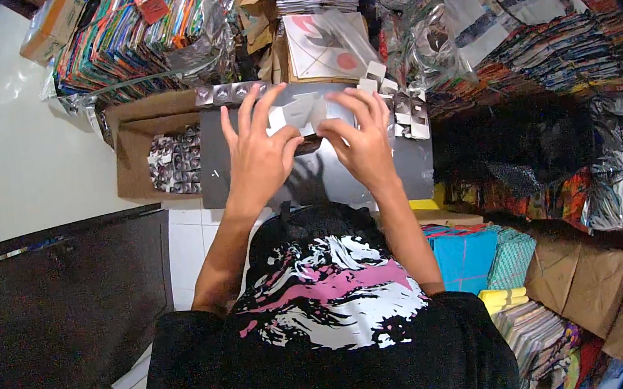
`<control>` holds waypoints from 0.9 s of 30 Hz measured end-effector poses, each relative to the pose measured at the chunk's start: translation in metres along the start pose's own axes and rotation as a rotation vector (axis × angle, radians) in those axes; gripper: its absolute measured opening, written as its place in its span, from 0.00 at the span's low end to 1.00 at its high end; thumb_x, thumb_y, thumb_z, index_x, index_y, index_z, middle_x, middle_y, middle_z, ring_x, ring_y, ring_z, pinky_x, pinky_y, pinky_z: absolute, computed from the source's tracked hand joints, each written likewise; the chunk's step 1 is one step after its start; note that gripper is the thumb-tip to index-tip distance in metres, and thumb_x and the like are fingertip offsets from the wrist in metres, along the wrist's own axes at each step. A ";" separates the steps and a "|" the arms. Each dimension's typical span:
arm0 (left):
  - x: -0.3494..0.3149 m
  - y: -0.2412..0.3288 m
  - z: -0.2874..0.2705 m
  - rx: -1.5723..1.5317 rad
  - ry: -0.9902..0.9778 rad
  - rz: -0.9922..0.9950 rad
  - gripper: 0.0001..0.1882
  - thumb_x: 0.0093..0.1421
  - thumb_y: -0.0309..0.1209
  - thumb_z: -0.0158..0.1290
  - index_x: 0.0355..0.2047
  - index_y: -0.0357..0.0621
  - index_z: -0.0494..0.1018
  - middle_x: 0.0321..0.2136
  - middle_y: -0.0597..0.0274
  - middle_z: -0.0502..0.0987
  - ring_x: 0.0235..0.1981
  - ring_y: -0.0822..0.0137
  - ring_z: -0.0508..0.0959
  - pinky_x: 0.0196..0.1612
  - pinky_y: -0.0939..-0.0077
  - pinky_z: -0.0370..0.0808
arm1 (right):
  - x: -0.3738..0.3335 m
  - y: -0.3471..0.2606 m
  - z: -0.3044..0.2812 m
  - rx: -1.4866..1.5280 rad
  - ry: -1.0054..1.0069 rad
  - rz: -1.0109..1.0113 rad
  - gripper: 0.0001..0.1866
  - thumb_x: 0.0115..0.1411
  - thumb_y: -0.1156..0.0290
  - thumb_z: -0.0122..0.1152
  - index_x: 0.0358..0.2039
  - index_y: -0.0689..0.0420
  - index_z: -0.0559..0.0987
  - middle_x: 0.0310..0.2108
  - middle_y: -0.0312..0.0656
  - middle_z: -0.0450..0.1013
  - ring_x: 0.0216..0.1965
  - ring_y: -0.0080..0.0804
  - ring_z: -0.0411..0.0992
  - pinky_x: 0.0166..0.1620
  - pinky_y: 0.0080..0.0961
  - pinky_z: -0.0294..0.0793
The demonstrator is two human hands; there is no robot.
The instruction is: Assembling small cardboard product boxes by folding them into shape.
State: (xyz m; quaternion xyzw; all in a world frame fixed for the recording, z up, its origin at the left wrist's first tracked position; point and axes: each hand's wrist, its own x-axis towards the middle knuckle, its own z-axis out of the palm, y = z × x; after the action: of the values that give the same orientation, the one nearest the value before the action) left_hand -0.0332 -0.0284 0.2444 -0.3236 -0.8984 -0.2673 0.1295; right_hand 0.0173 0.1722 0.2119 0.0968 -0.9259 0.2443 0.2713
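Observation:
Over a dark grey tabletop [249, 194] I hold a small white cardboard box [304, 107] up between both hands, its flaps standing out. My left hand [262, 148] pinches the box's left side between thumb and fingers. On its right side, my right hand [360, 135] grips it by thumb and fingertips. Fingers cover part of the box, and its underside is hidden. A row of small printed boxes [221, 94] lies just beyond my left fingers. More small boxes [412, 114], some with raised white flaps, sit right of my right hand.
A brown carton [133, 166] full of small printed boxes stands left of the tabletop. Tall bundles of colourful packets [137, 45] rise behind it. Stacked wrapped bundles [535, 50] crowd the right. Folded blue packs [463, 257] lie near my right elbow, and a dark panel [71, 325] is at left.

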 end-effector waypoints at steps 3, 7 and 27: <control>0.004 0.002 0.006 -0.001 0.015 0.030 0.06 0.55 0.36 0.67 0.27 0.50 0.83 0.65 0.68 0.69 0.71 0.55 0.60 0.70 0.26 0.47 | -0.002 0.008 -0.003 -0.006 0.031 0.043 0.08 0.52 0.65 0.74 0.33 0.48 0.84 0.66 0.41 0.65 0.68 0.52 0.58 0.66 0.64 0.56; 0.009 0.007 0.018 0.026 -0.003 0.036 0.06 0.53 0.36 0.68 0.27 0.51 0.83 0.64 0.67 0.70 0.71 0.54 0.61 0.72 0.30 0.45 | -0.002 0.013 -0.010 0.017 0.010 0.062 0.08 0.52 0.66 0.73 0.32 0.49 0.83 0.68 0.41 0.62 0.69 0.53 0.57 0.66 0.64 0.56; 0.026 0.068 0.080 -0.138 -0.017 0.061 0.27 0.51 0.41 0.70 0.51 0.50 0.78 0.66 0.55 0.65 0.68 0.48 0.64 0.69 0.37 0.58 | -0.040 0.091 -0.047 -0.005 -0.126 0.086 0.07 0.53 0.68 0.72 0.32 0.52 0.83 0.63 0.46 0.65 0.70 0.55 0.54 0.68 0.58 0.56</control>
State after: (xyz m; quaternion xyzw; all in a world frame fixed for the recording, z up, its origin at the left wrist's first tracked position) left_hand -0.0136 0.0744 0.2163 -0.3612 -0.8686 -0.3219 0.1071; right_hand 0.0435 0.2762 0.1879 0.0716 -0.9450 0.2469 0.2021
